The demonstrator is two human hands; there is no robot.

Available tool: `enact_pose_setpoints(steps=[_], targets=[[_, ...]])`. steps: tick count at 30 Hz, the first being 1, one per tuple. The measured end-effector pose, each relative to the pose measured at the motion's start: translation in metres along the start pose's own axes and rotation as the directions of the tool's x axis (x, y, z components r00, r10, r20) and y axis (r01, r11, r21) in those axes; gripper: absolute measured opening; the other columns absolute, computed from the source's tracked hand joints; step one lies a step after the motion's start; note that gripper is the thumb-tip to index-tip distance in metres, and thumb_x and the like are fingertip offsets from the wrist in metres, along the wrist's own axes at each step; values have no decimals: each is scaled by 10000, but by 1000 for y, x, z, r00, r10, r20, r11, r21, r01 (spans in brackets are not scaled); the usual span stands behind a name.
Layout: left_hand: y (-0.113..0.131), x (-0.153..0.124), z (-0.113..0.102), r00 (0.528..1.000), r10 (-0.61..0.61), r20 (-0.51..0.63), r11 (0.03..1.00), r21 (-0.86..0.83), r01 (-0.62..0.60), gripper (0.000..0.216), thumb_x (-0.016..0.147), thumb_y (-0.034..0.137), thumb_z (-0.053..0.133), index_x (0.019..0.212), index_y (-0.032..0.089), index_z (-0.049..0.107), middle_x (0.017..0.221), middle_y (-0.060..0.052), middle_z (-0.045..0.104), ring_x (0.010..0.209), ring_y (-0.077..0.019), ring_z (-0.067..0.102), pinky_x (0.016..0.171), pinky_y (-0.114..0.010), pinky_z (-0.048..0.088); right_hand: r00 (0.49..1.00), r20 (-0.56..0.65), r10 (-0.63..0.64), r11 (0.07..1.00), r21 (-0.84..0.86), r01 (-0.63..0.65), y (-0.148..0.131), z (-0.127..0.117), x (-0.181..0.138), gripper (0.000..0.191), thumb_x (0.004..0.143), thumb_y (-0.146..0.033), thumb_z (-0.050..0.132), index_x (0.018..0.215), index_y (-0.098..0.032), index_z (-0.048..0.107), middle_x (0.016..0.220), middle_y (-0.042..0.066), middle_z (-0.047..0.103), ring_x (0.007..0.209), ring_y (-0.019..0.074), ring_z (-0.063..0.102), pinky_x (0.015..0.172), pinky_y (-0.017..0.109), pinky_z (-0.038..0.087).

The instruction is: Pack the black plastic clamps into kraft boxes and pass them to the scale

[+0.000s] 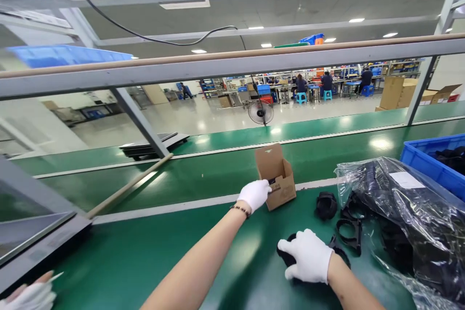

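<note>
Green worktop [138,256] below me, clear plastic bag [407,218] at right, probably parked for easy reach. Farther off, my gloved left hand [255,194] meets the open cardboard box [283,193], perhaps steadying it; I can't tell its pinch. Nearer, my right hand [308,255] half-curls around a black part [286,257], apparently gripping it.

Left hand [254,194] wore white glove [251,197], cuff [244,203] ending at wrist. Just behind cuff was bracelet [240,210] around wrist: small round beads, mostly dark, few of them lighter. Right hand [308,256] wore matching white glove: plain, thin-looking cloth, quite close to fingers, soft folds on surface. Its cuff stopped also at wrist. Left forearm [203,256] was bare; right forearm [354,290] likewise, with small spot near cuff. Fabric weave was too small to tell.
</note>
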State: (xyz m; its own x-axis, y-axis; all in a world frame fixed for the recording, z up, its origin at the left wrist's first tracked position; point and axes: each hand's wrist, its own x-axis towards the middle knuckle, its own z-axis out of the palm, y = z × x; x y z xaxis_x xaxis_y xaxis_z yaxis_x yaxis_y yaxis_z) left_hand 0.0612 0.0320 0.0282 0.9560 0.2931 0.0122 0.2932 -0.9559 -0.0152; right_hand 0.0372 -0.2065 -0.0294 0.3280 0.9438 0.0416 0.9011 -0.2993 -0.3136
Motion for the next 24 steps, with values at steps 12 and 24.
enact_pose_setpoints(steps=[12,24], targets=[[-22,-219,82,762,-255,-595,743,-625,-239,745,876,653,414,1457,201,298,1400,-151,483,1325,-304,440,1112,-512,344,665,-744,-60,982,74,172,-72,-15,2,201,944,-330,508,1051,-209,627,876,61,658,814,215,589,762,362,420],[-1,-212,108,880,-302,-366,378,-893,-242,696,946,554,329,1523,208,152,1608,-63,126,1480,-239,97,1230,-418,64,981,110,-160,941,-282,186,-149,-11,32,256,804,-186,479,946,-71,657,870,192,645,780,290,609,673,411,457]])
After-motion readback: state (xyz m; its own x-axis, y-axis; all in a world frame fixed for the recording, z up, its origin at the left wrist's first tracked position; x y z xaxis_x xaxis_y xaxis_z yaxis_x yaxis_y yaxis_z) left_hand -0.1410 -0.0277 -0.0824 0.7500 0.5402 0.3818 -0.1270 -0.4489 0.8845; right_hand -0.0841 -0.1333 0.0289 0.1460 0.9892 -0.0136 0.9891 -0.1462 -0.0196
